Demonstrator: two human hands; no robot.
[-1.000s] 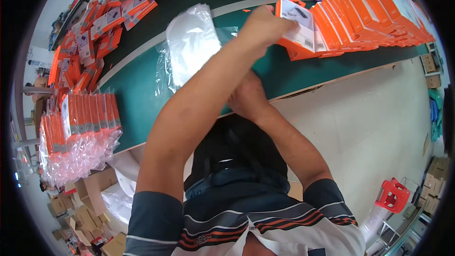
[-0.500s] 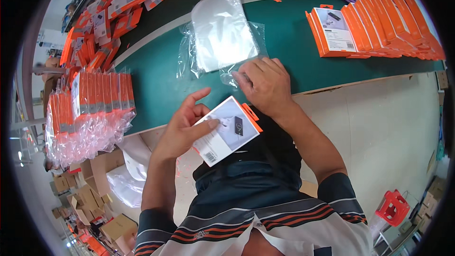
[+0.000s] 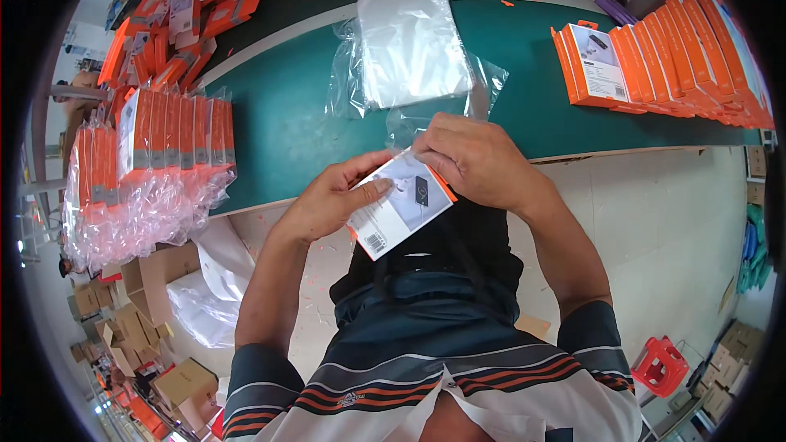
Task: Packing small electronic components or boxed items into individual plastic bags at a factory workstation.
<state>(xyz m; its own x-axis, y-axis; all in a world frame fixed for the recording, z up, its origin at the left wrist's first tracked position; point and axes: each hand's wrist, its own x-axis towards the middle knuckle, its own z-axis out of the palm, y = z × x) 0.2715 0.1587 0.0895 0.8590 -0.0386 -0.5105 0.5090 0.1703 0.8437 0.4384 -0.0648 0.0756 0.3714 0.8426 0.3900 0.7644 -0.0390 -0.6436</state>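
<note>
Box (image 3: 401, 219), gripped by the left hand (image 3: 327, 200) just off the near edge of the table (image 3: 278, 143), could split the clear bag (image 3: 404, 128) that the right hand (image 3: 479, 161) seems to pinch beside its upper corner, should that corner catch and drag.

Your head camera looks down from close by, above your side of the table (image 3: 282, 139), its wide, rim-bent view including floor (image 3: 647, 221) beside it.
</note>
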